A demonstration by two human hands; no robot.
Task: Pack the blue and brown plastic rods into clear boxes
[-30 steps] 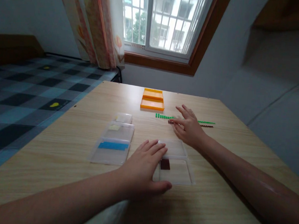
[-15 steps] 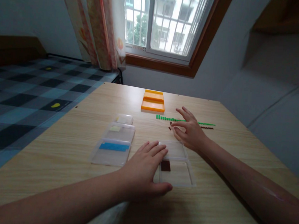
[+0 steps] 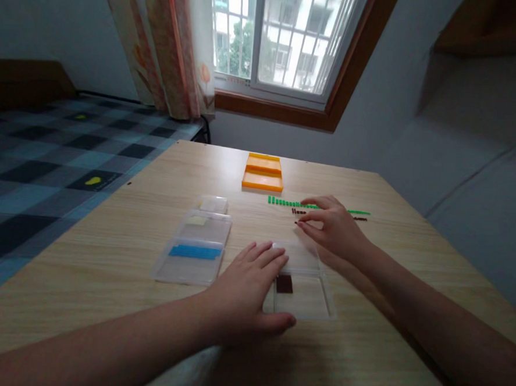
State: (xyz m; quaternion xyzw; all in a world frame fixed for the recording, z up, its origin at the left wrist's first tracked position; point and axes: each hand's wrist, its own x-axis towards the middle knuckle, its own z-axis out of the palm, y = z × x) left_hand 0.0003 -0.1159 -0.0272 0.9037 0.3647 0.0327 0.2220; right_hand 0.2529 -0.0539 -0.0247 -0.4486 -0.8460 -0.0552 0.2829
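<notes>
My left hand [image 3: 252, 291] lies flat with fingers spread on the left side of a clear plastic box [image 3: 308, 301], pressing on it. A dark brown square piece [image 3: 284, 284] sits inside the box beside my fingers. My right hand [image 3: 337, 230] hovers just above the table beyond the box, thumb and forefinger pinched on a small brown piece at its tips. Behind it run a row of green pieces [image 3: 283, 202] and a row of brown pieces [image 3: 298, 211], partly hidden by the hand.
An orange tray [image 3: 263, 173] stands at the back of the wooden table [image 3: 104, 277]. To the left lie a clear box with a blue strip [image 3: 195, 251] and a small clear lid [image 3: 212, 203]. A checked bed [image 3: 45, 162] adjoins the table's left edge.
My right hand has lifted from the brown row and drawn its fingers into a pinch, moving slightly back toward the clear box. My left hand has stayed put.
</notes>
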